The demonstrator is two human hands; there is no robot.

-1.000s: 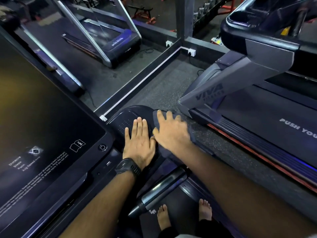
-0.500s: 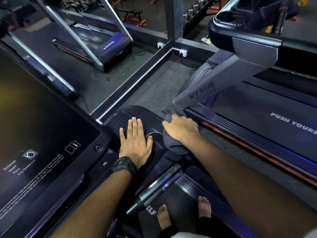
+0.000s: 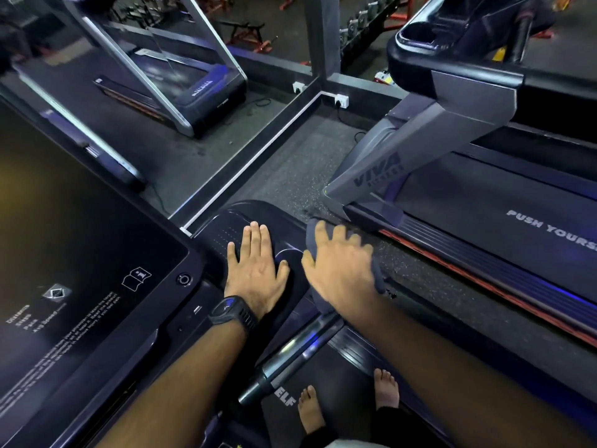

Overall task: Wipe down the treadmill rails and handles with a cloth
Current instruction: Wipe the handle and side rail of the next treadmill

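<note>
Cloth (image 3: 310,237): we are pressing it under our spread right hand (image 3: 339,270), just beyond the handle (image 3: 290,354). Left hand (image 3: 255,270): lying flat, fingers together, beyond the handle's left. We are judging handle and rails not yet wiped

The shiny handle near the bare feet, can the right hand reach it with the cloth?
Probably yes. The handle lies uncovered just behind the right hand, which presses the cloth on the treadmill; nothing sits between them.
</note>
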